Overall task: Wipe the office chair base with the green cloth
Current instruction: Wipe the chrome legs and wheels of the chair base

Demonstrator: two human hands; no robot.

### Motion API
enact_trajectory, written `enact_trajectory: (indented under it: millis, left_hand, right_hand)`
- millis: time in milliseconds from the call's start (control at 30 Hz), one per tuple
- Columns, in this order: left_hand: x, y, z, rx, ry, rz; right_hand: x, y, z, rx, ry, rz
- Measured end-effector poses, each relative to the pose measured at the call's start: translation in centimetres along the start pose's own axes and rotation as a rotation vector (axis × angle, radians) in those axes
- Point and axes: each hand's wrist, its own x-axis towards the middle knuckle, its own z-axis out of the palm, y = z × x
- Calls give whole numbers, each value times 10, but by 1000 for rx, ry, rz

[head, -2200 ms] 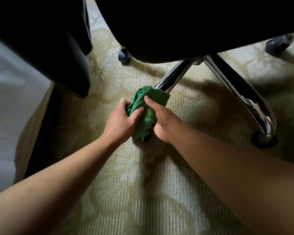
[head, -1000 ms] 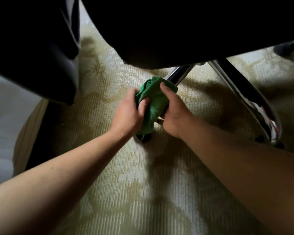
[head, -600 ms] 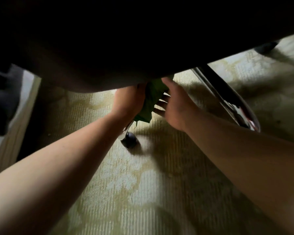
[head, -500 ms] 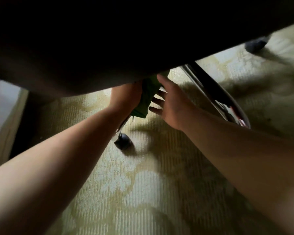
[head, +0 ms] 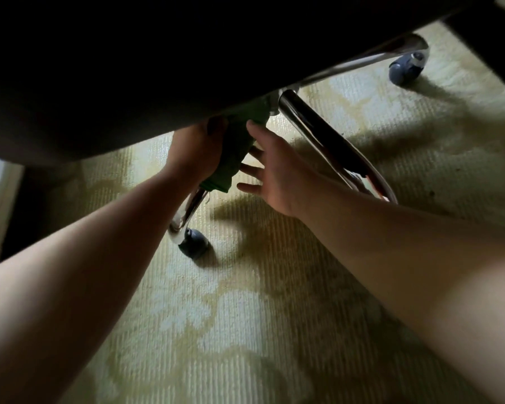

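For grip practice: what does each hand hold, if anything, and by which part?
The left hand grips the green cloth at its middle, against the chrome leg. The right hand holds nothing.

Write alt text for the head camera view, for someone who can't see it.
The left hand grips a green cloth on a chrome leg of the office chair base, with the right hand open and spread close beside the cloth. The dark chair seat fills the top, above pale patterned carpet.
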Motion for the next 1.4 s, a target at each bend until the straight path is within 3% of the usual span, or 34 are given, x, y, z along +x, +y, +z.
enact_trajectory:
  millis: [267,867,1133,1400]
  left_hand:
    - [-21,-17,-18,71,-59,129]
    - [17,20,2,183,-17,57]
    - [-15,4,-10,158,-59,257]
    - [-55,-26,-37,75,-126,73]
  right_hand:
    - [-4,16,4,-55,9,19]
    - [6,-11,-14,92,46,-44]
    - [6,-1,-6,66,69,-7]
    - [10,31,23,19,-24,107]
